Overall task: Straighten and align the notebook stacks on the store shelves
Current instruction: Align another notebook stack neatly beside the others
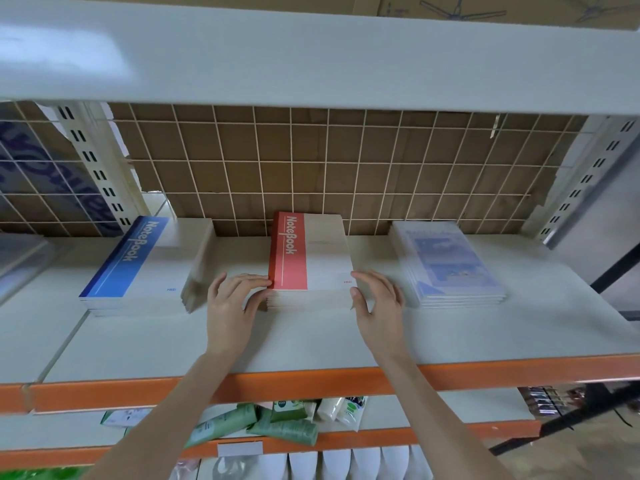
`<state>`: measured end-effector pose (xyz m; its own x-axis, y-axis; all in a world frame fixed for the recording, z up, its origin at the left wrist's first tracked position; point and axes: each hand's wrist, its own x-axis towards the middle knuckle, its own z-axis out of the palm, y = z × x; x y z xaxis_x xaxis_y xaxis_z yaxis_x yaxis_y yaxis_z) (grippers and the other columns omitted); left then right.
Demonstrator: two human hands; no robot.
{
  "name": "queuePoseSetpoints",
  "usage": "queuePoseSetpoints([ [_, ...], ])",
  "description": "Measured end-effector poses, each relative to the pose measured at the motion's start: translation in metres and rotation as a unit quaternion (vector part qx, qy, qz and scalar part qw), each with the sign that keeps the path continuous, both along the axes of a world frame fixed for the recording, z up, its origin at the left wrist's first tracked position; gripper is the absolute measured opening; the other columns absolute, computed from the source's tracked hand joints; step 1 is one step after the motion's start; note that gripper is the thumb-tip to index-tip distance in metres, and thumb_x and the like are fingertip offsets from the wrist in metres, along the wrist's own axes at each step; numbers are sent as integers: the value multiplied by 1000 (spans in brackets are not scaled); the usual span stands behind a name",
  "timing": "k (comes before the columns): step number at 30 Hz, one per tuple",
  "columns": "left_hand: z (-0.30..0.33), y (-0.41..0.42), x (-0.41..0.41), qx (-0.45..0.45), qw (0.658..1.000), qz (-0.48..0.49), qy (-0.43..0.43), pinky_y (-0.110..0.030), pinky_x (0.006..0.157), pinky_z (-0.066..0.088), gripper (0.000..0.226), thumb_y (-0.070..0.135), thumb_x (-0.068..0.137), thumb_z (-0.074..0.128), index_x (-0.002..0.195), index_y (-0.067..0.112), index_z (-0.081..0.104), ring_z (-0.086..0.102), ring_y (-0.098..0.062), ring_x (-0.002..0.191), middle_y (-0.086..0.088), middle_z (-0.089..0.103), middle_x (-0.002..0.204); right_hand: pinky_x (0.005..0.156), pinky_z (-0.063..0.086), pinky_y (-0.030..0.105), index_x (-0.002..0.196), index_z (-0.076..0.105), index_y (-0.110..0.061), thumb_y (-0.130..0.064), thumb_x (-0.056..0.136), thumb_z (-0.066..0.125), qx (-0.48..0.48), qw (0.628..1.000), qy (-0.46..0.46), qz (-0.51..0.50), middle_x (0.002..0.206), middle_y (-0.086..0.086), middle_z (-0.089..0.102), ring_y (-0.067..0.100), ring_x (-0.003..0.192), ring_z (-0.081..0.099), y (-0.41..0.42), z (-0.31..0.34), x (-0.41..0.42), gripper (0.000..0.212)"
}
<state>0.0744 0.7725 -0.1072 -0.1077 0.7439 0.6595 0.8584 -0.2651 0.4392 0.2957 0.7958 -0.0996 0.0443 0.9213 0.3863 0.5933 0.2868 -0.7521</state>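
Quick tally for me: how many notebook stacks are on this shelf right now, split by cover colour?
Red-band stack, between the left hand and right hand: 1
Blue-band stack: 1
Pale blue printed stack: 1
Total: 3 stacks
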Motion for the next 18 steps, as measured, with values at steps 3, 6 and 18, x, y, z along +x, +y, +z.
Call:
queuePoseSetpoints([
  [3,1,0,1,-6,1000,-5,-14,-48,97,36,14,-3,77,70,87,6,74,64,-19,90,-6,72,88,110,24,41,115,65,-16,-12,92,58,-19,1000,-2,0,118,-3,62,17,119,48,1,0,1,24],
  [6,2,-1,1,-11,1000,-3,-19,-47,97,36,14,-2,76,72,88,6,74,65,-21,89,-6,72,88,109,24,40,115,66,-17,-12,92,59,-23,1000,-2,3,117,-4,63,16,117,49,1,0,3,24],
  [18,0,-1,1,-45,997,-2,-69,-39,105,27,19,10,81,71,100,10,71,59,-17,97,-3,69,100,111,23,44,125,59,-15,-11,95,53,-35,999,-3,36,125,-3,58,13,124,44,3,0,5,30],
])
